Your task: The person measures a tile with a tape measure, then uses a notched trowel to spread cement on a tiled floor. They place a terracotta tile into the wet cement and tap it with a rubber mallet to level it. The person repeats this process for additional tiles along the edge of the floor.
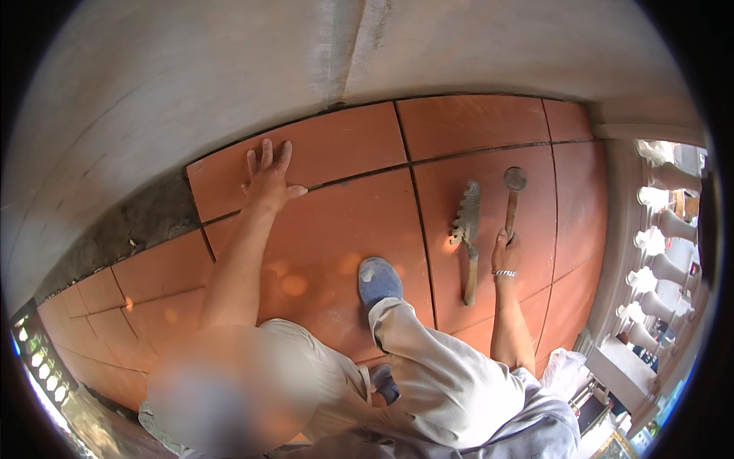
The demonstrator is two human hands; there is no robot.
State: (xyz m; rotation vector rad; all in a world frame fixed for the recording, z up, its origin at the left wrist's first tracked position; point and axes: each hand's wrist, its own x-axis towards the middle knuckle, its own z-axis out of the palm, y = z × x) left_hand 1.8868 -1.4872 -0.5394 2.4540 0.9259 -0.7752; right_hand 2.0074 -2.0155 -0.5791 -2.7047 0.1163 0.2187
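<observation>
My left hand (269,183) rests with spread fingers on a terracotta tile (348,138) along the wall, its thumb near the joint below. In my right hand (505,254) is the wooden handle of a mallet (515,180), its round grey head toward the wall. The mallet is over the tiles at the right; whether its head touches them I cannot tell. Left of it lies a notched trowel (468,218), its toothed edge grey with mortar and its wooden handle toward me.
A grey plastered wall (206,69) curves along the far side. Bare dark mortar (141,218) shows left of the tile under my hand. My shoe (379,281) stands on a large tile. At the right is a pale balustrade (657,260), with a white plastic bag (564,369) near its base.
</observation>
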